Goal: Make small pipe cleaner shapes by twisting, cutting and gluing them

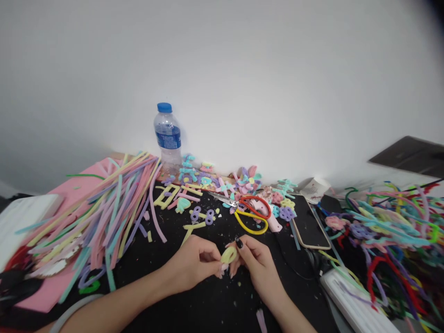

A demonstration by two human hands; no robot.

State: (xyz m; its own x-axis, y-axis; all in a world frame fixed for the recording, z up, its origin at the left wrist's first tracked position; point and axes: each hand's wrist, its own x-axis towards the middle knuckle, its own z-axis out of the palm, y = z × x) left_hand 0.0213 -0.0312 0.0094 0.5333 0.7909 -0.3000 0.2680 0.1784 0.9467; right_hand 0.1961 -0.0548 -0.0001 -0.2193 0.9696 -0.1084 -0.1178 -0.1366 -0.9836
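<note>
Loop (229, 254) of yellow fuzzy wire sits pinched between both hands, left hand (194, 266) and right hand (255, 261) each closed on a side, just above the dark table (208, 305). Grip looks fingertip-only, so a slip could spring the curl open. Scissors (251, 212) lie just beyond the hands, close enough to snag a sleeve.

Both hands meet at table (208, 305) front centre: left hand (192, 267) and right hand (258, 263) pinch a small loop (229, 254) between them. Scissors (251, 213) lie just behind. Bottle (168, 137) stands at the wall, behind-left. Pipe-cleaner pile (104, 212) left, phone (310, 223) right, tangled heap (388, 231) far right.
</note>
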